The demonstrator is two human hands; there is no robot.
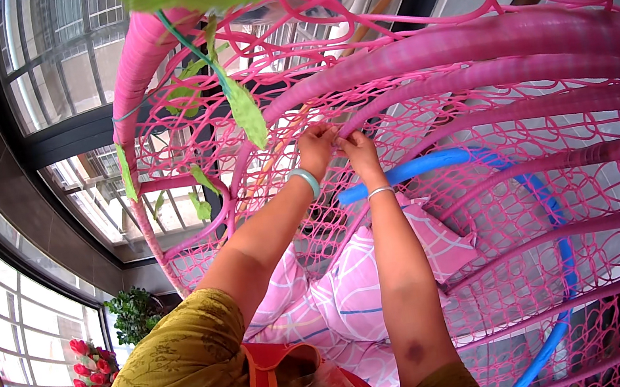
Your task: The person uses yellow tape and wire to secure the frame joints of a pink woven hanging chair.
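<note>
Both of my arms reach out to a large pink woven frame (465, 50), made of thick wrapped tubes and an open mesh of thin strands. My left hand (316, 151), with a pale green bangle (307, 181) on its wrist, is closed in a pinch at the mesh. Right beside it, my right hand (360, 155) is also pinched, its fingertips almost meeting the left's by a pink tube. A silver bangle (380, 192) circles the right wrist. What the fingertips hold is too small to tell.
A blue tube (552, 213) curves through the mesh at the right. Pink patterned cushions (349, 292) lie below my hands. Green fabric leaves (246, 115) hang on the frame. Red flowers (93, 374), a green plant (136, 314) and barred windows (69, 53) are at the left.
</note>
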